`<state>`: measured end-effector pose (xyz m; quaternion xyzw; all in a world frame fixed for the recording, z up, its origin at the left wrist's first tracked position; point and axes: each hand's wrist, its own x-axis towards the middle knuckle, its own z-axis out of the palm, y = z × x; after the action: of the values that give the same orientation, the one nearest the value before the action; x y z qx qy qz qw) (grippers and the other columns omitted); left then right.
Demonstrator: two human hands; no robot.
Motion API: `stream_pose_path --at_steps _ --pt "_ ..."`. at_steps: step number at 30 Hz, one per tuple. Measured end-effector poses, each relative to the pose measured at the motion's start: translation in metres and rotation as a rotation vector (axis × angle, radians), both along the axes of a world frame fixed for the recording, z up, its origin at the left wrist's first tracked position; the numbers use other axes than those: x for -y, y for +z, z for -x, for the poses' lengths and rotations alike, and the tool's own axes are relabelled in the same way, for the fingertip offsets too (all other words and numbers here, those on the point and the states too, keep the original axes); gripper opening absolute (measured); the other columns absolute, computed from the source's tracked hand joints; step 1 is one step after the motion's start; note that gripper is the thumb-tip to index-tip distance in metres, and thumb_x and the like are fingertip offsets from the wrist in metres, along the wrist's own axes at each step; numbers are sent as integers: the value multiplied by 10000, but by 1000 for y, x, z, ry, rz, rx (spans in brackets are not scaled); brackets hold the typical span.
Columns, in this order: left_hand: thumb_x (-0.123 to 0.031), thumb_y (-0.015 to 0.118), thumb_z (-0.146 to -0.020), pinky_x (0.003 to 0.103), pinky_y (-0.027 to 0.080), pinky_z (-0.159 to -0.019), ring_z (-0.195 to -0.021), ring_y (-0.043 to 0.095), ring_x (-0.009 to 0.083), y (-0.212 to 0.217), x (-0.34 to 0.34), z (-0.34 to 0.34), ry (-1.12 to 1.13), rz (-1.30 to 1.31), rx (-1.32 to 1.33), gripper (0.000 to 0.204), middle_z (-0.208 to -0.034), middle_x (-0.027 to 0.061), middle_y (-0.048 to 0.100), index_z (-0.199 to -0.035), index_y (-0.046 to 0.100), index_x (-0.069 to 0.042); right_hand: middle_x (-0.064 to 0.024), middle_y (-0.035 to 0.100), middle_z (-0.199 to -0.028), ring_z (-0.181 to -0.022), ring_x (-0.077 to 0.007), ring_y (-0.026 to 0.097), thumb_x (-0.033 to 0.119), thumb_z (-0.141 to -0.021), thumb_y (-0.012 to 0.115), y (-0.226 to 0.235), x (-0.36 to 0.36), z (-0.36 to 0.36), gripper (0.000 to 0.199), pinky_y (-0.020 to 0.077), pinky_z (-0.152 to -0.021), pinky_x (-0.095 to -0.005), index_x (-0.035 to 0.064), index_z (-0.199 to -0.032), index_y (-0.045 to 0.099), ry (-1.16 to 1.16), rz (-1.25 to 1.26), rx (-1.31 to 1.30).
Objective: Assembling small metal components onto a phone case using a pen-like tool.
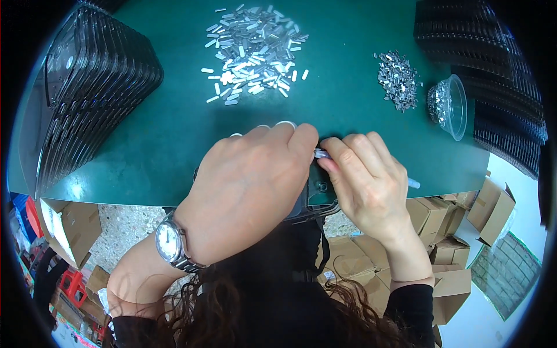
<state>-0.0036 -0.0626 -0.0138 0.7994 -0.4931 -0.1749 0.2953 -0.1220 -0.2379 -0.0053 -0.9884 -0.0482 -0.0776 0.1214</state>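
My left hand, with a watch on its wrist, is closed over a dark clear plastic piece at the table's near edge. Its fingers curl under, so what they grip is hidden. Close against it, my right hand is closed round a slim pen-like tool. The tool's pale tip touches or nearly touches the left fingertips, and its light blue end sticks out on the right. Beyond the hands lies a loose pile of small silvery oblong strips.
A tall stack of dark clear plastic trays stands at left. More dark stacks line the right side. Near them are a pile of tiny silvery pieces and a clear round tub holding more. Cardboard boxes sit below the green table.
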Motion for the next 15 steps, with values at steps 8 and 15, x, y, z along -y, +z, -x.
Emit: stream_pose_path --at_steps 8,15 --pt "-80 642 -971 496 520 -668 -782 655 393 3 -7 -4 56 69 -218 86 -850 148 630 -1021 581 -45 -118 667 -977 -816 -313 690 190 -918 798 15 25 -18 290 563 -706 -389 26 -1151 740 -69 -383 -165" --pt "-66 644 -971 496 512 -677 -784 654 403 5 -25 -6 67 101 -263 79 -860 151 625 -1031 599 -43 -108 695 -980 -856 -335 714 28 -881 731 -9 34 -74 259 567 -737 -415 100 -1125 775 -7 -273 44"
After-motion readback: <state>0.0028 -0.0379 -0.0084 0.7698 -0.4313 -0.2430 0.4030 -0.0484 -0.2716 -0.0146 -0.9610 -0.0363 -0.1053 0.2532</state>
